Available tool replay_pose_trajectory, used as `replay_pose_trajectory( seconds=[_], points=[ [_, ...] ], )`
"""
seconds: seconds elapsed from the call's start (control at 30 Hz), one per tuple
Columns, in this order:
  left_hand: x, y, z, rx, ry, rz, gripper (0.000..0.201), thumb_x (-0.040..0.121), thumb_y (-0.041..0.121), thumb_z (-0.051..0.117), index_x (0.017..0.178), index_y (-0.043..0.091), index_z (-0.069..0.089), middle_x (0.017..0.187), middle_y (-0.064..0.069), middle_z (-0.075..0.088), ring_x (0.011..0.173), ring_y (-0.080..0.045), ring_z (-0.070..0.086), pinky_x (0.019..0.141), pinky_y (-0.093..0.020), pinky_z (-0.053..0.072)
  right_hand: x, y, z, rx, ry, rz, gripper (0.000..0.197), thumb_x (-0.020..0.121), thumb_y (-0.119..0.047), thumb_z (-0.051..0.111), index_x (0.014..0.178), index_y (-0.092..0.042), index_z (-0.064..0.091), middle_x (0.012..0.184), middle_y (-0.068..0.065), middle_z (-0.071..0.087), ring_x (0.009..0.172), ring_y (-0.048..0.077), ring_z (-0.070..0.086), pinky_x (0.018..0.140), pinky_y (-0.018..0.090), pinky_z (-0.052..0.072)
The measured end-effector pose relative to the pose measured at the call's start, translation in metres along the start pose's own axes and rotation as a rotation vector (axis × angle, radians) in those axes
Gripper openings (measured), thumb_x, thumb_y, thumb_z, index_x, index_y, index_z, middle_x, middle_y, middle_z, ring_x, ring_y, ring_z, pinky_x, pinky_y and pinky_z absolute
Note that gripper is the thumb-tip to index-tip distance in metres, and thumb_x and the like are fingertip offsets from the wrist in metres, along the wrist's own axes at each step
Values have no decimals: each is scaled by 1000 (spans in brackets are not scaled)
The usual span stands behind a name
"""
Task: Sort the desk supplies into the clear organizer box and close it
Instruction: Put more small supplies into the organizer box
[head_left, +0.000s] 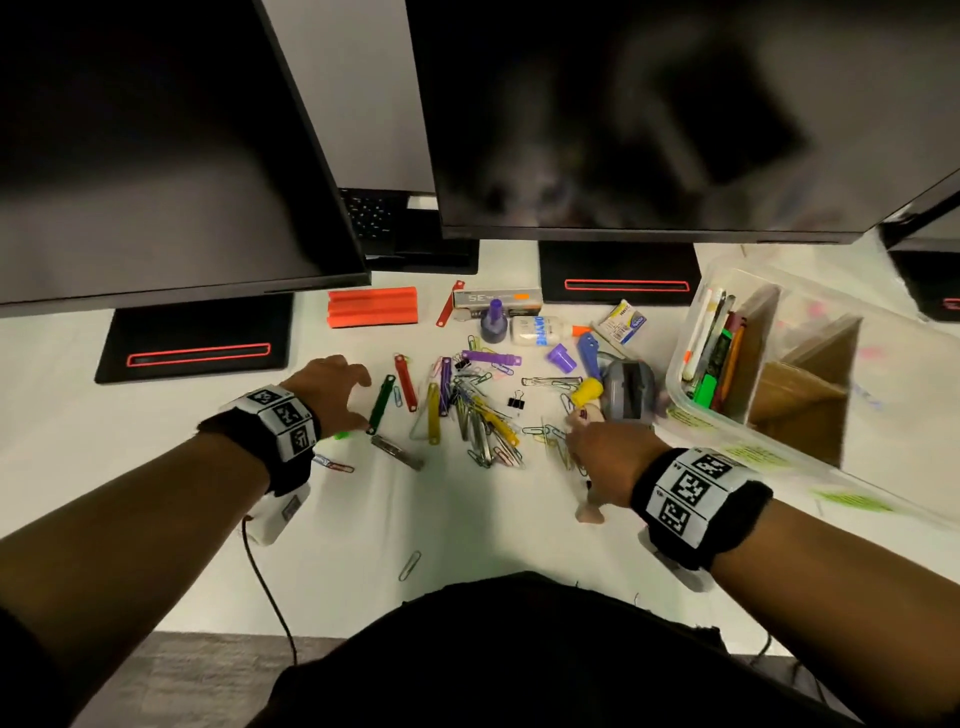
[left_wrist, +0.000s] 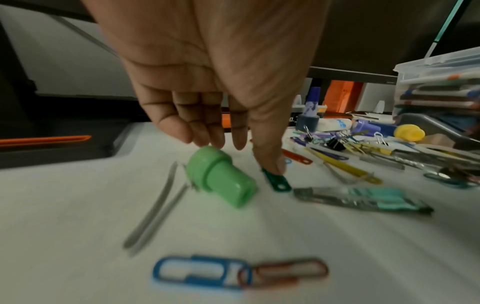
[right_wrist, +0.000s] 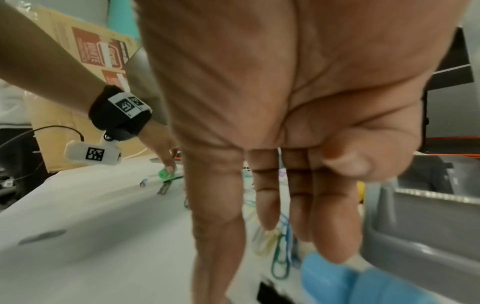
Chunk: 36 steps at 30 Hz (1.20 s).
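Left wrist view shows the green cap (left_wrist: 221, 176) lying on its side on the desk (left_wrist: 78, 205), just under the fingertips (left_wrist: 200, 137) of the left hand (left_wrist: 207, 82). The fingers hang straight and relaxed and hold nothing; the thumb tip touches the end of a green strip (left_wrist: 276, 183) just beside the cap. The cap looks light, stiff and smooth, so I think it can roll away; it is better to pinch it across the narrow body, not at the wide collar. In the head view the right hand (head_left: 605, 447) reaches over a few loose clips (head_left: 545, 434) near the grey stapler (head_left: 628, 389), and its fingers are also stretched and empty. The clips are thin and flat on the desk, so they will be hard to lift one by one. The box (head_left: 691, 338) stands open at the right, with pens (head_left: 714, 348) in one compartment.
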<state>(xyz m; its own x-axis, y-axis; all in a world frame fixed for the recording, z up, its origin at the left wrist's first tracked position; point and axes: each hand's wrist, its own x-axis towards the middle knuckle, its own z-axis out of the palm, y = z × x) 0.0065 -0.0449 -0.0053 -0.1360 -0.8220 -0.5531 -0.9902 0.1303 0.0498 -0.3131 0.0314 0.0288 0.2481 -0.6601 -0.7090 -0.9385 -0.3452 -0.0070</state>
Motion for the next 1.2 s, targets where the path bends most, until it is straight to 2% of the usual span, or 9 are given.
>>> replay_pose_trajectory(
  seconds=[0.2, 0.33, 0.47, 0.53, 0.63, 0.77, 0.97, 1.13, 1.2],
  points=[
    [-9, -2, 13, -40, -2, -119, 89, 63, 38, 83, 137, 20, 36, 127, -12, 45, 117, -31, 51, 100, -41, 45, 2, -10, 15, 68, -66, -44, 54, 78, -19, 71, 125, -6, 46, 127, 12, 56, 116, 28, 54, 75, 26, 37],
    [-7, 2, 15, -132, 8, -177, 88, 64, 29, 85, 136, 16, 36, 127, -14, 45, 115, -32, 53, 97, -40, 46, 5, -14, 16, 44, -51, -78, 38, 86, -8, 59, 122, -3, 49, 128, 15, 54, 118, 28, 52, 92, 30, 42],
    [-6, 12, 15, -217, 30, -167, 75, 70, 23, 80, 133, 15, 41, 127, -13, 45, 113, -30, 53, 95, -39, 47, 3, -19, 15, 58, 72, -103, 26, 86, -9, 55, 111, -3, 60, 119, 16, 57, 108, 27, 58, 88, 27, 43],
    [-4, 24, 14, -229, 33, -114, 68, 73, 21, 78, 131, 14, 43, 126, -13, 46, 112, -29, 54, 93, -37, 47, 6, -17, 13, 91, 228, -102, 22, 78, -13, 66, 99, -3, 68, 105, 17, 64, 95, 23, 65, 80, 22, 46],
    [-1, 48, 15, -247, 9, 11, 63, 77, 19, 74, 132, 15, 44, 127, -12, 46, 114, -28, 52, 95, -34, 45, 8, -12, 14, 211, 195, -114, 27, 94, -12, 47, 115, -2, 60, 121, 18, 56, 109, 27, 58, 91, 28, 41],
    [-2, 76, 12, -274, 35, 231, 55, 83, 14, 66, 133, 18, 46, 130, -9, 47, 120, -24, 47, 101, -29, 37, -2, 11, 11, 348, 328, 35, 31, 88, -20, 59, 118, -18, 59, 129, 3, 54, 116, 23, 55, 93, 26, 43],
    [-18, 76, 2, 6, 54, 494, 71, 75, 50, 70, 135, 23, 44, 139, 1, 42, 127, -20, 38, 106, -31, 34, -20, 29, 25, 223, 261, 199, 37, 83, -23, 63, 119, -19, 55, 126, 5, 59, 111, 23, 57, 91, 31, 49],
    [-35, 62, 16, 272, 89, 722, 76, 50, 64, 79, 110, 19, 65, 102, 0, 66, 92, -20, 65, 78, -28, 54, -18, 30, 41, 212, 57, 292, 66, 75, -31, 75, 131, -16, 44, 131, 8, 56, 115, 26, 57, 94, 33, 47],
    [-36, 62, 17, 294, 42, 738, 76, 59, 59, 78, 121, 18, 59, 113, -2, 62, 103, -22, 60, 85, -30, 51, -13, 26, 43, 310, 43, 289, 54, 78, -24, 72, 125, -11, 47, 125, 10, 59, 114, 26, 58, 92, 30, 46]
  ],
)
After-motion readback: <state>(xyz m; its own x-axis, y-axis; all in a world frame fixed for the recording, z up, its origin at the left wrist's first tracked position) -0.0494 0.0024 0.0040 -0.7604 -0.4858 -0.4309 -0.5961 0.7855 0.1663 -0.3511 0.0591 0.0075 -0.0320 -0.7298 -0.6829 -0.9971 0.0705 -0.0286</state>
